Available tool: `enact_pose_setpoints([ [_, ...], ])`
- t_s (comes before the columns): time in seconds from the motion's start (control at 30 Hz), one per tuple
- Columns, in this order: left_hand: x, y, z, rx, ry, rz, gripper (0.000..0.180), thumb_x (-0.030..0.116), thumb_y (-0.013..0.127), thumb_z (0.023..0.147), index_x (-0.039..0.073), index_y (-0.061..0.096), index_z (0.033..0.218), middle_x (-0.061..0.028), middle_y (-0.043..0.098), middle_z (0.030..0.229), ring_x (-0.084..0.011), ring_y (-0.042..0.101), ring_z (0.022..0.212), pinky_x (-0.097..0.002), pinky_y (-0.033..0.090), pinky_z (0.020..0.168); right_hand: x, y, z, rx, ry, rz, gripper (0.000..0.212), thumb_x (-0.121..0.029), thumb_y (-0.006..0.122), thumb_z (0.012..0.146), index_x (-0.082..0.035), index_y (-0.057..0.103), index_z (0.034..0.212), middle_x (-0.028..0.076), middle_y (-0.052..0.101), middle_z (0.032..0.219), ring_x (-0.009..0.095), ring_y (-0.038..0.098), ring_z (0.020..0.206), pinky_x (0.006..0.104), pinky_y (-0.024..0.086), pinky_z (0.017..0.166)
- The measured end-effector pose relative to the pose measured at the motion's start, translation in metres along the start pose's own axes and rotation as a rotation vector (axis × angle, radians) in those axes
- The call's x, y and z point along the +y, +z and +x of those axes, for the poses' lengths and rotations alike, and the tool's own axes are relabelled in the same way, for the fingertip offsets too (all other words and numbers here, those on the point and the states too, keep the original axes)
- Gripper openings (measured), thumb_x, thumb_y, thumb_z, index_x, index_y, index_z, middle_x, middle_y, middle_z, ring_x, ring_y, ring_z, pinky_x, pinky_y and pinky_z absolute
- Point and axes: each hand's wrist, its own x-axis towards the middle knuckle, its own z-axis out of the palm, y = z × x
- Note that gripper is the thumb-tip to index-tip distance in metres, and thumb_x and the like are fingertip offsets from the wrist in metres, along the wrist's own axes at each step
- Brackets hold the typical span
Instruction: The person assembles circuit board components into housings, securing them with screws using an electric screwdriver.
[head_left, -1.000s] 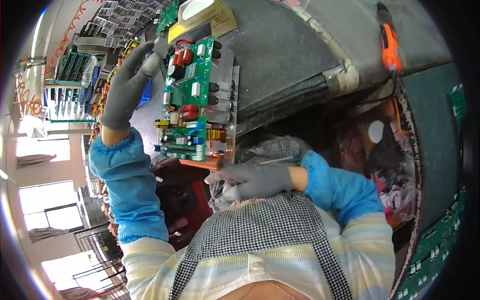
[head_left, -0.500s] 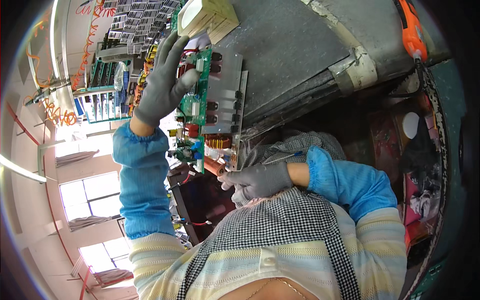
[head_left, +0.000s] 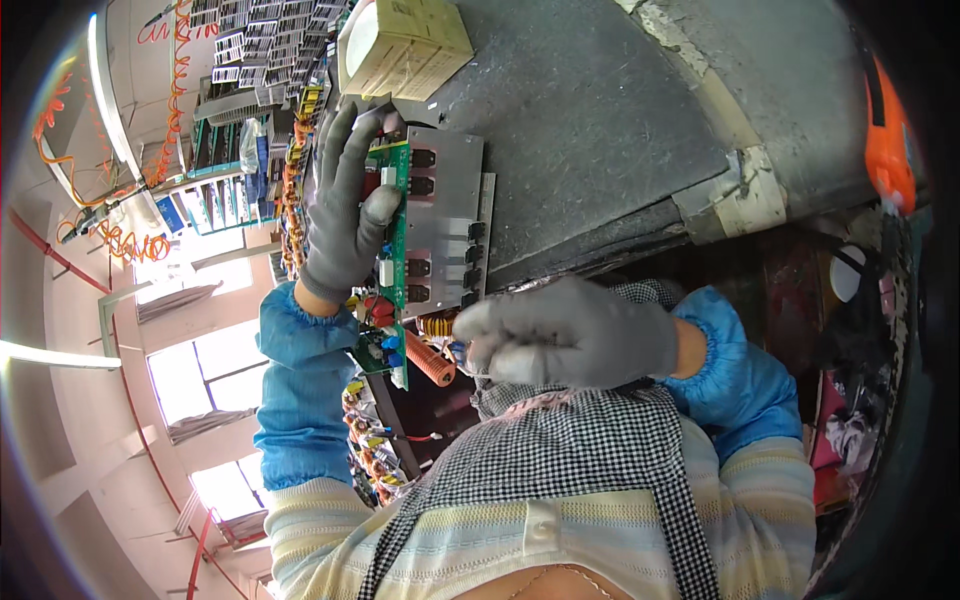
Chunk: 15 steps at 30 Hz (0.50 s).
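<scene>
grey-gloved left hand (head_left: pixel 345 205): you are holding it outstretched along the component side of the green circuit board (head_left: pixel 402 250); grip, cannot tell. grey-gloved right hand (head_left: pixel 580 335): you are holding it half-curled just beside the copper coil (head_left: pixel 430 358); grip, cannot tell. hands: apart. board: standing left of the grey bench top (head_left: pixel 570 130), silver heat sink (head_left: pixel 445 205) facing right. yellowish box (head_left: pixel 420 50): sitting beyond.

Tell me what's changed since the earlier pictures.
The grey-gloved left hand has moved rightward over the green rectangular circuit board; contact is unclear. The grey-gloved right hand has shifted up and right from the copper-coloured cylindrical coil. The board now looks more edge-on, though the view shifted. The yellowish cardboard box remains beyond it.
</scene>
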Motion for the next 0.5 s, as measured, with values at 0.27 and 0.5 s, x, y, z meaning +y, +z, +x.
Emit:
enact_pose_setpoints([
  [0.27,0.013,0.004,0.004,-0.001,-0.124,-0.306,0.077,0.055,0.055,0.099,-0.001,0.041,0.149,-0.0217,0.033,0.154,-0.0285,0.062,0.121,-0.0378,0.057,0.092,-0.019,-0.012,0.017,0.508,-0.200,-0.979,0.036,-0.011,0.065,0.090,0.002,0.059,0.123,0.017,0.066,0.113,0.031,0.067,0.099,0.0404,0.055,0.084],
  [0.5,0.001,0.006,0.001,0.046,-0.008,-0.137,0.072,0.053,0.055,0.100,-0.001,0.046,0.146,-0.0242,0.042,0.150,-0.0370,0.054,0.131,-0.0433,0.046,0.106,-0.004,-0.005,0.034,0.456,-0.248,-1.333,0.032,-0.012,0.065,0.082,0.000,0.062,0.112,0.016,0.063,0.123,0.031,0.060,0.110,0.0440,0.051,0.089],
])
